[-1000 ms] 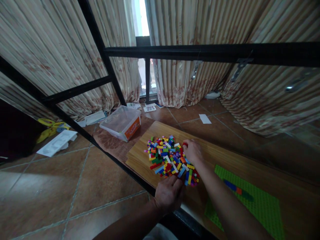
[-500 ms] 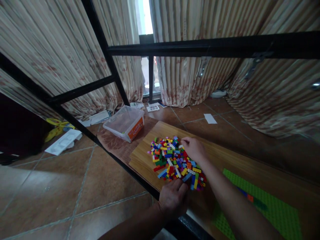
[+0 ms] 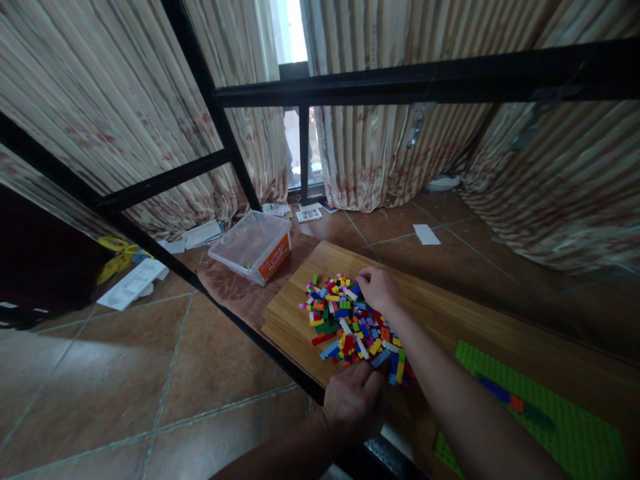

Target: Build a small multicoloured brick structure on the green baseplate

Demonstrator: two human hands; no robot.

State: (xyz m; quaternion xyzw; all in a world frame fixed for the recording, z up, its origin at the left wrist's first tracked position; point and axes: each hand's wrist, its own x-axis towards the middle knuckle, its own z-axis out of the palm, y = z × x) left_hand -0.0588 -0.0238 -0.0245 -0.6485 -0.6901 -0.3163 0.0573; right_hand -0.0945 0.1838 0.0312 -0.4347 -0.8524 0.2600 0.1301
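A pile of small toy building bricks [image 3: 345, 322] in many colours lies on a wooden board [image 3: 290, 303]. My right hand [image 3: 379, 290] is at the pile's far right edge, fingers bent down and drawn together among the bricks. Whatever those fingers hold is hidden. My left hand [image 3: 354, 400] rests by the near edge of the pile, its fingers curled under; their tips and anything in them are out of sight. To the right, partly behind my right forearm, lies a green studded baseplate [image 3: 565, 427] bearing a row of blue, orange and dark green bricks [image 3: 516, 402].
A clear plastic tub [image 3: 250, 243] with an orange label stands beyond the board's left end. Black metal bars [image 3: 350, 90] cross the view ahead and run along the near side. Papers [image 3: 203, 235] and a white tray [image 3: 133, 283] lie on the tiled floor; curtains [image 3: 400, 153] hang behind.
My right hand has moved slightly left along the far edge of the pile, its fingers curled tighter. The left hand stays by the near edge. The view has shifted a little.
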